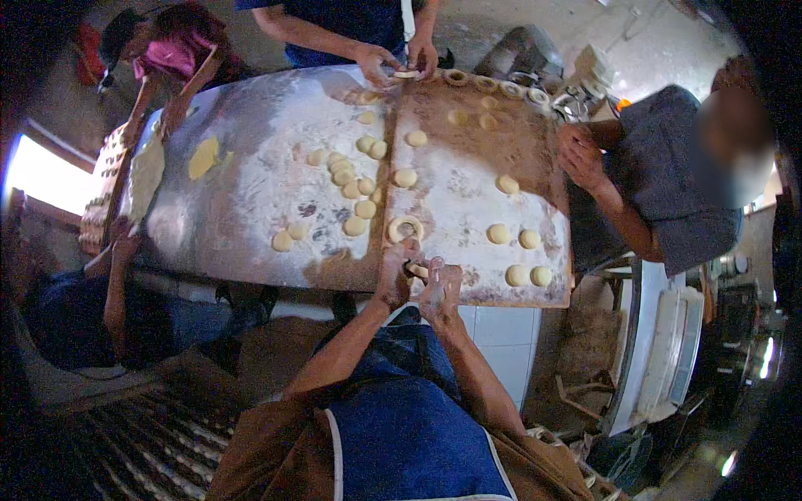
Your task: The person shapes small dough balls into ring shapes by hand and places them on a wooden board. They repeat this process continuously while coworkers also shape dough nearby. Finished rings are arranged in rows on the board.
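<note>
My left hand [395, 274] and my right hand [442, 290] are together at the near edge of the work table. Their fingers close around a small piece of pale dough [418, 270], mostly hidden by the fingers; its full shape cannot be made out. Just beyond my left hand a dough ring [406, 219] lies on the floured board [459, 250]. Round dough balls [355, 225] are clustered to the left, and several more, such as one dough ball [499, 234], sit to the right.
Across the table a person's hands [399, 67] hold a dough ring; more dough rings [484, 83] line the far edge. On the right another person's hand [582, 157] rests by the board. At the left, people handle a dough sheet [147, 177], near a flat dough piece [203, 159].
</note>
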`<state>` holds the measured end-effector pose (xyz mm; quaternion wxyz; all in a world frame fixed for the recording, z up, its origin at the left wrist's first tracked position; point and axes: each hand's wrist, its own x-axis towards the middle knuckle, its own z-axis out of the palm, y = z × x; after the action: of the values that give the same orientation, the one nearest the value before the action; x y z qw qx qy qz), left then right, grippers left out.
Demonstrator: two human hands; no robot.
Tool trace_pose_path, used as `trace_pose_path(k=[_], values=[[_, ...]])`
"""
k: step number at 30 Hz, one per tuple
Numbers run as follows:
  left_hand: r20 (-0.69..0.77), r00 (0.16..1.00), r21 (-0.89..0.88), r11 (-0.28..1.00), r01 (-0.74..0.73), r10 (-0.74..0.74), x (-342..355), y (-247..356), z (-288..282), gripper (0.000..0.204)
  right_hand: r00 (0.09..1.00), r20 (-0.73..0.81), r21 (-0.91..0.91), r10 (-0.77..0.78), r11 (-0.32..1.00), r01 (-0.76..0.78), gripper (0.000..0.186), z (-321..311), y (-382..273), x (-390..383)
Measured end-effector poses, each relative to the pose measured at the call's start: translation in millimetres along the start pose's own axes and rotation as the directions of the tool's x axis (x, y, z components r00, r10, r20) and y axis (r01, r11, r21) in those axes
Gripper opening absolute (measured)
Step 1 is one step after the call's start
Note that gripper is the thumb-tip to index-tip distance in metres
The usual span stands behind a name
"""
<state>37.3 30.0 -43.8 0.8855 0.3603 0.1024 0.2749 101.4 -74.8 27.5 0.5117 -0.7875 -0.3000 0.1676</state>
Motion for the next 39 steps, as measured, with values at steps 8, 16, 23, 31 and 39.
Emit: trace_pose_path(k=[8, 16, 23, 31, 39], values=[[0.084, 0.976, 0.909, 0.386, -0.157, 0.199, -18, -19, -11, 0.024, 0.996, 0.087, 0.374, 0.022, 0.926, -0.053, 0.052, -56, -28, -17], [0.072, 0.996, 0.91, -0.413, -0.041, 0.06, 7, 34, 97, 0.03, 0.996, -0.074, -0.334, 0.057, 0.939, -0.079, 0.081, -81, -20, -38], [0.186, 0.946, 0.948, -0.206, -0.244, -0.265, 13, 60, 81, 0.033, 0.939, -0.2, -0.769, -0.281, 0.638, 0.027, 0.057, -134, 18, -19], [0.294, 0.956, 0.941, -0.175, -0.289, 0.003, 2, 77, 62, 0.029, 0.997, -0.076, -0.734, 0.005, 0.676, -0.059, 0.037, -163, 47, 2], [-0.01, 0.904, 0.992, -0.106, 0.061, 0.427, -55, 187, -45, 0.014, 0.99, 0.113, 0.009, 0.079, 0.997, -0.08, 0.023, -70, -24, 20]])
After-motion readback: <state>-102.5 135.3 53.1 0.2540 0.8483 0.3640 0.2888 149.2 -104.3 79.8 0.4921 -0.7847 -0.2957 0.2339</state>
